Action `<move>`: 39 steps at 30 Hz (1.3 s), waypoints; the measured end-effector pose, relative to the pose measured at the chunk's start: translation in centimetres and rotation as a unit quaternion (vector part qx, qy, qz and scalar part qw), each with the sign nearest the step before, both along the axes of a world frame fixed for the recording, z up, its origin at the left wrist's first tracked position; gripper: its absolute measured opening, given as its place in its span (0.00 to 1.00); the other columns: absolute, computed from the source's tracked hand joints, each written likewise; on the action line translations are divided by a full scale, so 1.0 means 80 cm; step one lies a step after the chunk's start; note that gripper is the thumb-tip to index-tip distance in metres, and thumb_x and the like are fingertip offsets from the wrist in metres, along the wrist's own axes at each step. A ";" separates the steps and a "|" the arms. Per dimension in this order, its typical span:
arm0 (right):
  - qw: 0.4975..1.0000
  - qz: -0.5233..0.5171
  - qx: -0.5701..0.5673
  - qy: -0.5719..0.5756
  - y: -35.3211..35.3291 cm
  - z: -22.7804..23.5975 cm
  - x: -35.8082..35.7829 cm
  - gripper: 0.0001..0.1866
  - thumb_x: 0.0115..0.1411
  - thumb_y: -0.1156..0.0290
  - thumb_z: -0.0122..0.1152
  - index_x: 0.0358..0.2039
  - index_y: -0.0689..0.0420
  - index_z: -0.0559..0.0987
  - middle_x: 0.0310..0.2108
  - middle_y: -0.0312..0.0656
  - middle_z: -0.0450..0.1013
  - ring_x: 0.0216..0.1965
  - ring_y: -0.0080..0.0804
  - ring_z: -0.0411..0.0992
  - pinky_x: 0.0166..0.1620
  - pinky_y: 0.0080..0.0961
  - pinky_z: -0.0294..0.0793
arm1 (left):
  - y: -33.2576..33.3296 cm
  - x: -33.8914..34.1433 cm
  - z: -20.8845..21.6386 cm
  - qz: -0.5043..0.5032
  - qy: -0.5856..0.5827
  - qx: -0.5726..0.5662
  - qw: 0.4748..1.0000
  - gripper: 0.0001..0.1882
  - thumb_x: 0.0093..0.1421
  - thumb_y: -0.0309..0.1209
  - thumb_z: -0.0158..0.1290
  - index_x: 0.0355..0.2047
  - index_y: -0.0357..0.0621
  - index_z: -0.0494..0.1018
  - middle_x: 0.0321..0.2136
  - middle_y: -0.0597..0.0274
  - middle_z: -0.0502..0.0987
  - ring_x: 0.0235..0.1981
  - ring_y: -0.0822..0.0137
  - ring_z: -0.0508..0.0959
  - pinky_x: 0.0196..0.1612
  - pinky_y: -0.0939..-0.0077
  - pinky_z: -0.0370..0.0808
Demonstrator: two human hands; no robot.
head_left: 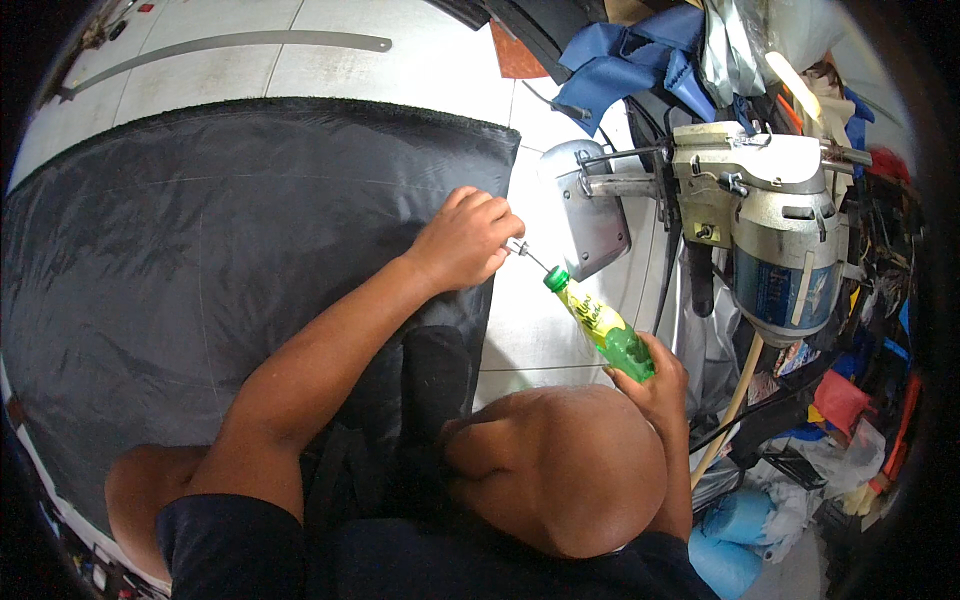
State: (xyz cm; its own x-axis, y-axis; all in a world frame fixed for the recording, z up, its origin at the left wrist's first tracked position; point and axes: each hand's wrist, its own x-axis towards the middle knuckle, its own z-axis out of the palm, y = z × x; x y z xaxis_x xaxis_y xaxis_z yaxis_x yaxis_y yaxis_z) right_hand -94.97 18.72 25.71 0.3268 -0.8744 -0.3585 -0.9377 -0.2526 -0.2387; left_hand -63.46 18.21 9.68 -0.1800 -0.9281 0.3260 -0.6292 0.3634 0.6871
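White-tiled floor (450,80) carries the load. Ruler (220,43) lies across the upper left of the frame. Black cloth (250,260) covers the left. Brown scrap (518,52) lies at top centre, partly hidden.

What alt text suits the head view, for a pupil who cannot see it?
A person's right hand holds a green bottle near its base while the left hand points a thin metal tool at the bottle's cap. Black cloth covers much of the white floor at left; a silver machine is at right.
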 end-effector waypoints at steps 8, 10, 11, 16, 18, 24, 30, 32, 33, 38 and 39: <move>0.998 0.002 -0.003 -0.056 0.000 -0.018 -0.015 0.31 0.43 0.63 0.75 0.47 0.61 0.76 0.38 0.49 0.77 0.39 0.39 0.77 0.42 0.31 0.75 | 0.002 0.001 -0.006 -0.020 0.053 0.058 0.997 0.12 0.51 0.30 0.56 0.38 0.48 0.75 0.36 0.61 0.76 0.43 0.60 0.74 0.55 0.60 0.63; 0.998 0.005 -0.008 -0.069 0.002 -0.025 -0.019 0.30 0.43 0.64 0.75 0.46 0.61 0.76 0.38 0.49 0.77 0.39 0.39 0.77 0.42 0.32 0.75 | 0.003 -0.001 -0.008 -0.029 0.060 0.062 0.996 0.13 0.51 0.30 0.56 0.39 0.48 0.75 0.37 0.61 0.77 0.44 0.61 0.75 0.56 0.60 0.62; 0.997 0.000 -0.007 -0.072 0.003 -0.028 -0.019 0.29 0.43 0.65 0.75 0.46 0.61 0.76 0.38 0.49 0.77 0.39 0.40 0.77 0.42 0.32 0.74 | 0.004 -0.001 -0.009 -0.029 0.064 0.063 0.996 0.13 0.51 0.30 0.56 0.39 0.48 0.76 0.37 0.61 0.77 0.44 0.61 0.75 0.56 0.60 0.62; 0.998 -0.016 0.010 -0.062 0.002 -0.034 -0.022 0.27 0.45 0.66 0.74 0.45 0.61 0.76 0.37 0.49 0.77 0.38 0.42 0.77 0.42 0.32 0.74 | 0.004 -0.003 -0.012 -0.031 0.076 0.063 0.995 0.14 0.52 0.30 0.55 0.40 0.48 0.76 0.37 0.61 0.78 0.45 0.60 0.75 0.58 0.59 0.61; 0.998 -0.019 0.012 -0.066 0.001 -0.035 -0.022 0.25 0.45 0.66 0.74 0.43 0.61 0.77 0.36 0.50 0.77 0.38 0.42 0.78 0.41 0.32 0.74 | 0.004 -0.003 -0.011 -0.040 0.069 0.074 0.994 0.14 0.52 0.30 0.55 0.40 0.48 0.76 0.37 0.61 0.78 0.44 0.60 0.75 0.58 0.59 0.61; 0.997 -0.012 -0.009 -0.076 0.002 -0.037 -0.022 0.23 0.45 0.67 0.73 0.41 0.61 0.77 0.34 0.50 0.77 0.36 0.42 0.78 0.39 0.31 0.75 | 0.004 -0.002 -0.011 -0.048 0.067 0.073 0.994 0.14 0.51 0.30 0.54 0.40 0.48 0.77 0.36 0.61 0.78 0.44 0.60 0.75 0.57 0.59 0.61; 0.998 -0.015 0.004 -0.057 0.002 -0.034 -0.022 0.22 0.47 0.68 0.73 0.42 0.62 0.77 0.35 0.50 0.78 0.37 0.40 0.78 0.40 0.31 0.75 | 0.004 -0.003 -0.010 -0.052 0.067 0.077 0.993 0.14 0.51 0.30 0.53 0.40 0.48 0.77 0.36 0.61 0.78 0.44 0.60 0.75 0.57 0.59 0.61; 0.998 -0.014 0.005 -0.061 0.002 -0.033 -0.022 0.22 0.47 0.68 0.73 0.42 0.62 0.77 0.36 0.50 0.78 0.37 0.40 0.78 0.40 0.31 0.76 | 0.003 -0.003 -0.010 -0.052 0.066 0.077 0.993 0.14 0.51 0.30 0.53 0.40 0.48 0.77 0.36 0.61 0.78 0.44 0.60 0.75 0.57 0.59 0.61; 0.998 -0.014 0.005 -0.063 0.002 -0.033 -0.022 0.22 0.47 0.68 0.73 0.42 0.62 0.77 0.36 0.50 0.78 0.37 0.40 0.78 0.40 0.31 0.76 | 0.004 -0.003 -0.010 -0.052 0.065 0.077 0.993 0.14 0.51 0.30 0.53 0.40 0.48 0.77 0.36 0.61 0.78 0.44 0.60 0.75 0.57 0.59 0.61; 0.998 -0.017 0.009 -0.067 0.001 -0.031 -0.023 0.22 0.47 0.69 0.72 0.41 0.62 0.77 0.35 0.50 0.77 0.36 0.40 0.78 0.40 0.31 0.75 | 0.003 -0.001 -0.010 -0.052 0.062 0.074 0.994 0.15 0.51 0.30 0.53 0.41 0.48 0.77 0.36 0.61 0.78 0.44 0.60 0.75 0.58 0.59 0.61; 0.998 -0.013 0.009 -0.066 0.000 -0.031 -0.022 0.21 0.47 0.69 0.72 0.41 0.63 0.77 0.34 0.50 0.77 0.36 0.40 0.78 0.40 0.31 0.75 | 0.003 -0.001 -0.009 -0.053 0.060 0.076 0.994 0.15 0.51 0.30 0.53 0.41 0.48 0.77 0.36 0.61 0.78 0.44 0.60 0.75 0.58 0.59 0.61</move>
